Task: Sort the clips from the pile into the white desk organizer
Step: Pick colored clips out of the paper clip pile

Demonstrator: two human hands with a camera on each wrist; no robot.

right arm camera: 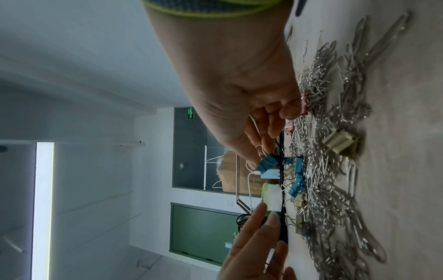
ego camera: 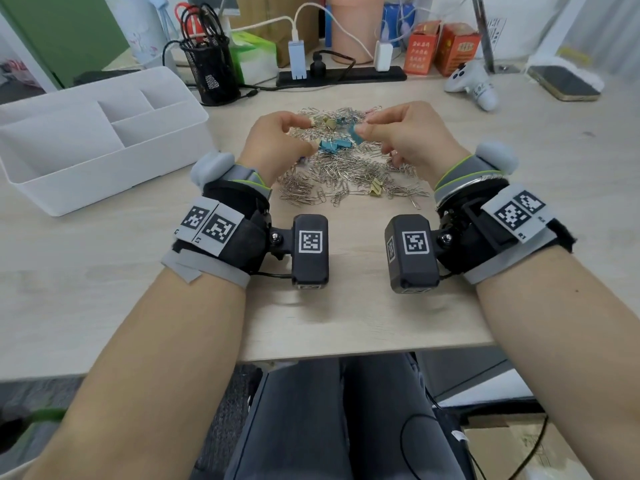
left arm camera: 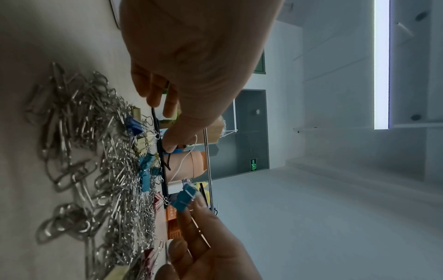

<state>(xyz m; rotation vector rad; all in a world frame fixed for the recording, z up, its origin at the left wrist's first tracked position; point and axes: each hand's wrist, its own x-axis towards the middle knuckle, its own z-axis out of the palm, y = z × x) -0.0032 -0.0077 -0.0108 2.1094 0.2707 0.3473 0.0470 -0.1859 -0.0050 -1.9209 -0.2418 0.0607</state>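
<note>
A heap of silver paper clips mixed with binder clips lies mid-desk. My right hand pinches a blue binder clip between thumb and forefinger, lifted just above the heap; the same blue binder clip shows in both wrist views. My left hand hovers opposite it over the heap, fingers loosely curved and holding nothing. More blue binder clips and a yellow binder clip lie in the heap. The white desk organizer stands at the left; its compartments look empty.
A black mesh pen holder stands behind the organizer. A power strip with chargers runs along the back. A white controller and a phone lie at the back right. The desk's front edge is near my forearms.
</note>
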